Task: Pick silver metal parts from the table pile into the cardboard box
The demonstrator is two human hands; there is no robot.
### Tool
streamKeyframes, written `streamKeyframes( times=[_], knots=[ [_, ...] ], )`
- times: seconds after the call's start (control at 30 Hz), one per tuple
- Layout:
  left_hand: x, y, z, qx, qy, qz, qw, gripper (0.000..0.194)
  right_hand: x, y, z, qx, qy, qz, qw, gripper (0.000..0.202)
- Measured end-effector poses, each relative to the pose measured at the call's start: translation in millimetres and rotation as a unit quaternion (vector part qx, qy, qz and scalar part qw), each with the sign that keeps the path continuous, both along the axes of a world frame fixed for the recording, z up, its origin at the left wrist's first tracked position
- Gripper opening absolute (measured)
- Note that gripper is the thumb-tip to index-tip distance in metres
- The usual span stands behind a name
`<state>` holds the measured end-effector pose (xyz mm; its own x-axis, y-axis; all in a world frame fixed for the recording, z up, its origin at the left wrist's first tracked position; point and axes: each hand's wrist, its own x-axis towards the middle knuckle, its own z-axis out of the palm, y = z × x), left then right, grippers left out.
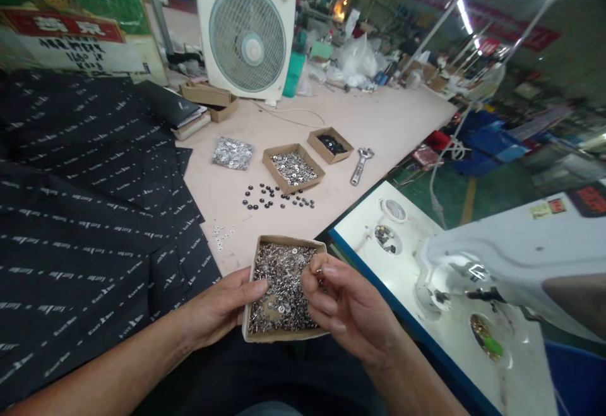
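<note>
A shallow cardboard box [250,315] full of small silver metal snap parts [284,271] is held up near my lap, just off the table's front edge. My left hand [231,299] grips its left wall, thumb over the rim. Above the box's right side, my right hand [338,296] is closed with thumb and fingertips pinched together. What sits in that pinch is too small to make out clearly. Beyond the box, several black round caps [269,198] lie scattered on the table, and a few tiny silver pieces [222,234] lie left of them.
Behind stand a box of silver parts [291,170], a box of black parts [331,144], a bagged lot of parts [231,153] and an adjustable wrench [362,165]. A box fan [249,37] is at the back. Dark printed fabric [95,226] lies left; a white machine [497,264] stands right.
</note>
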<state>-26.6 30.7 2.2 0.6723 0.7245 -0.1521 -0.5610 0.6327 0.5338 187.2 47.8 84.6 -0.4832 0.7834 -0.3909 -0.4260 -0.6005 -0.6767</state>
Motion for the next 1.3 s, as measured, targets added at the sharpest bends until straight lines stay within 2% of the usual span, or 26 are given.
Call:
streamKeyframes(
  times=[0.2,0.27,0.33,0.37,0.43,0.47,0.5,0.57,0.63,0.7,0.83,0.9,0.93,0.97,1.03,1.1,1.13,1.17,1.23,1.3],
  knots=[
    [-1.7,1.5,-5.4,0.005,0.013,0.002,1.000,0.055,-3.8,0.6,-0.4,0.016,-0.006,-0.014,1.000,0.017],
    [-2.5,1.3,-7.6,0.001,0.022,0.006,1.000,0.058,-3.7,1.0,1.1,0.054,-0.063,-0.006,0.997,0.021],
    [-2.7,1.3,-8.5,-0.001,0.028,0.006,1.000,0.059,-4.4,0.8,4.0,0.130,-0.191,0.032,0.972,0.022],
    [-2.6,1.4,-8.5,-0.002,0.031,0.005,1.000,0.057,-5.3,0.5,5.6,0.184,-0.271,0.065,0.943,0.019],
    [-2.0,2.0,-7.9,-0.005,0.029,0.003,1.000,0.054,-8.6,-0.1,8.1,0.305,-0.412,0.144,0.846,0.007],
    [-1.8,2.4,-7.5,-0.006,0.024,0.004,1.000,0.052,-10.6,-0.2,8.4,0.359,-0.459,0.178,0.793,0.002],
    [-1.5,2.8,-7.0,-0.007,0.017,0.004,1.000,0.051,-12.6,-0.3,8.0,0.402,-0.490,0.204,0.746,0.006],
    [-1.2,3.4,-6.1,-0.006,0.010,0.002,1.000,0.050,-16.0,0.1,5.3,0.455,-0.525,0.242,0.678,0.011],
    [-1.2,3.8,-5.3,-0.007,0.009,0.000,1.000,0.050,-17.9,0.9,1.2,0.473,-0.549,0.271,0.633,0.011],
    [-1.2,4.0,-4.8,-0.012,0.012,-0.002,1.000,0.051,-18.9,1.5,-2.8,0.482,-0.569,0.284,0.602,0.011],
    [-1.5,4.0,-5.3,-0.016,0.020,-0.001,1.000,0.050,-22.2,1.0,-5.5,0.502,-0.588,0.275,0.572,0.016],
    [-1.9,3.9,-5.8,-0.016,0.024,0.001,1.000,0.050,-24.0,0.3,-3.3,0.502,-0.581,0.258,0.586,0.017],
    [-2.2,3.9,-6.1,-0.017,0.027,0.003,1.000,0.050,-24.2,0.1,-1.3,0.490,-0.572,0.248,0.609,0.017],
    [-2.5,3.8,-6.2,-0.017,0.030,0.004,0.999,0.050,-23.7,0.1,1.0,0.465,-0.558,0.237,0.646,0.016],
    [-3.0,3.9,-6.2,-0.015,0.036,0.008,0.999,0.051,-20.4,0.6,5.7,0.372,-0.501,0.207,0.753,0.013],
    [-3.3,4.1,-5.5,-0.013,0.033,0.007,0.999,0.050,-15.0,1.9,8.6,0.251,-0.387,0.155,0.874,0.013],
    [-3.4,4.3,-4.9,-0.010,0.027,0.006,1.000,0.050,-12.4,2.7,9.1,0.195,-0.314,0.123,0.921,0.014],
    [-3.5,4.4,-4.2,-0.007,0.021,0.004,1.000,0.048,-10.2,3.4,8.7,0.149,-0.241,0.091,0.955,0.014],
    [-3.8,4.6,-3.1,0.000,0.014,0.005,1.000,0.045,-8.1,4.4,6.4,0.090,-0.124,0.049,0.987,0.014],
    [-4.1,4.6,-2.6,0.003,0.014,0.006,1.000,0.045,-9.0,4.4,3.4,0.063,-0.070,0.048,0.994,0.014]
  ],
)
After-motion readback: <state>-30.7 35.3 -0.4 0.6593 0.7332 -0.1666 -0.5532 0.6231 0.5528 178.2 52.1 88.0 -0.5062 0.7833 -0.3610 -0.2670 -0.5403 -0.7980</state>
